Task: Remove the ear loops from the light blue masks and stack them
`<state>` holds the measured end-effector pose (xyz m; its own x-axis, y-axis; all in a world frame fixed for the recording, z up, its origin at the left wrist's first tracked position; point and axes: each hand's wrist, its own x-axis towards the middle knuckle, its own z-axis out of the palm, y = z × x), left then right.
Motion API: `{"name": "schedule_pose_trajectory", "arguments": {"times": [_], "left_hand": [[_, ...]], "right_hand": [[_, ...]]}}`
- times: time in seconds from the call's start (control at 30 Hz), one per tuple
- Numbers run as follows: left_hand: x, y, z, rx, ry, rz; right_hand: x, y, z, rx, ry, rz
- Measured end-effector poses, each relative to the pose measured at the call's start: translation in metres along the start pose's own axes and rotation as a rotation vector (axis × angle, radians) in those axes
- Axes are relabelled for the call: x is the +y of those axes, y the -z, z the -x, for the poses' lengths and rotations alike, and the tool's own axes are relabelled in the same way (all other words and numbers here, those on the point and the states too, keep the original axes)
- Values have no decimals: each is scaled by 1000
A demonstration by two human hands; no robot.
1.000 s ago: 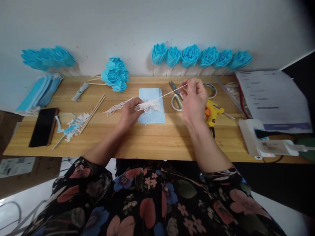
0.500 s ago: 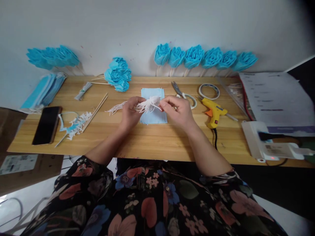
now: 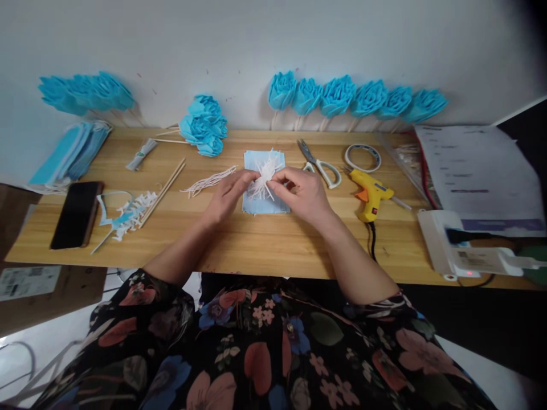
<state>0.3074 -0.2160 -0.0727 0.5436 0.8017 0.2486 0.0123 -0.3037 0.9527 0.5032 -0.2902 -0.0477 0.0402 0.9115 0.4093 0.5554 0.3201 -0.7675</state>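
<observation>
Between my fingertips is a bundle of white strings (image 3: pixel 267 175), its ends fanned out in all directions. My left hand (image 3: pixel 233 192) pinches it from the left and my right hand (image 3: pixel 299 192) from the right. Beneath it on the table lies a stack of light blue fabric rectangles (image 3: pixel 265 207). Loose white strings (image 3: pixel 207 182) lie just left, partly behind my left hand. Open-bladed scissors (image 3: pixel 318 165) with white handles rest behind my right hand.
Right of me are a yellow glue gun (image 3: pixel 371 193), a tape roll (image 3: pixel 362 158) and a white power strip (image 3: pixel 444 242). Blue fabric flowers (image 3: pixel 337 95) lean along the wall. To the left are a phone (image 3: pixel 77 215), face masks (image 3: pixel 72 151) and wooden sticks (image 3: pixel 164 191).
The string bundle has turned and spread from a drooping tuft into a round burst. My left fingers have shifted to its left edge. The view has moved slightly.
</observation>
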Motion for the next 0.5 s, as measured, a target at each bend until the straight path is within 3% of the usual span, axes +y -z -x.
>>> {"name": "schedule_pose_trajectory", "arguments": {"times": [0.13, 0.37, 0.5], "left_hand": [[1, -4, -5, 41, 81, -24], [9, -8, -6, 75, 59, -165], [6, -9, -6, 101, 80, -70]], "right_hand": [[-1, 2, -1, -39, -107, -70], [1, 5, -4, -102, -430, -765], [1, 1, -4, -23, -426, -716]]}}
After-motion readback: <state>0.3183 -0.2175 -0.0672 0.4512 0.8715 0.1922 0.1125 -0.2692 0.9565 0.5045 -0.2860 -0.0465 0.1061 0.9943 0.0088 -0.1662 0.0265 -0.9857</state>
